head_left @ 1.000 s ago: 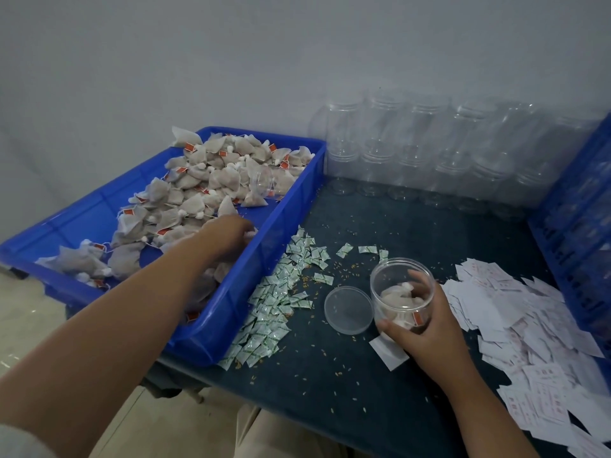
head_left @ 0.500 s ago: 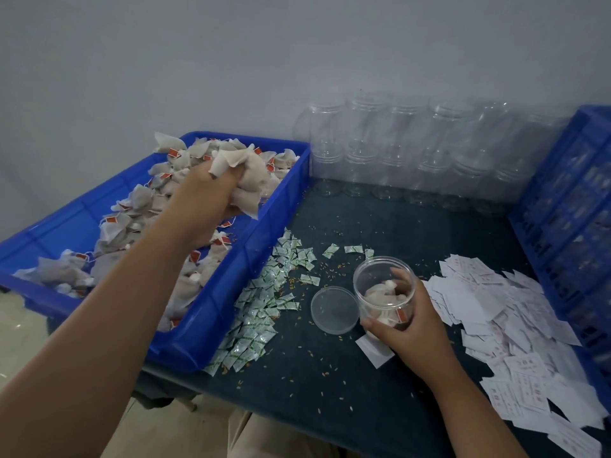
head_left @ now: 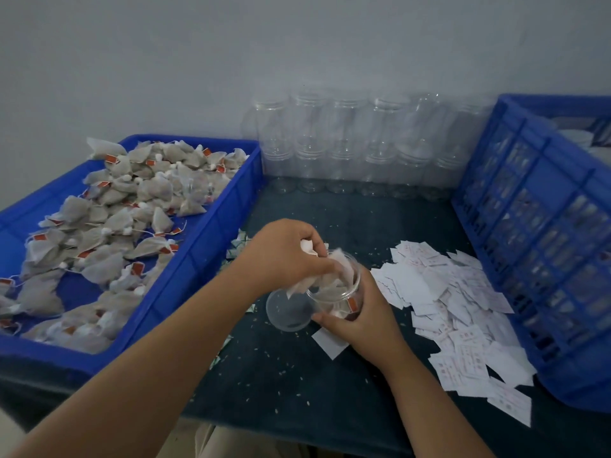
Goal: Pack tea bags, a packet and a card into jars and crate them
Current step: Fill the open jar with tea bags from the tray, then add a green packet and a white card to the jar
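Observation:
A clear plastic jar (head_left: pixel 344 299) stands tilted on the dark table, with tea bags inside. My right hand (head_left: pixel 358 320) grips its side from below right. My left hand (head_left: pixel 286 256) sits over the jar's mouth and holds a bunch of tea bags (head_left: pixel 325 274), pushing them in. The jar's clear lid (head_left: pixel 287 310) lies on the table just left of the jar. A blue tray (head_left: pixel 205 226) on the left holds many loose tea bags (head_left: pixel 109 223). White cards (head_left: pixel 449 302) are heaped at the right. Small green packets (head_left: pixel 236 244) peek out behind my left wrist.
Empty clear jars (head_left: pixel 347 143) are stacked in two rows against the back wall. A tall blue crate (head_left: pixel 545 246) stands at the right edge of the table. One white card (head_left: pixel 329 343) lies under my right hand. Loose grains dot the tabletop.
My left hand lifted a handful of tea bags out of the blue tray and carried them right, onto the jar's mouth. My right hand kept its hold on the jar.

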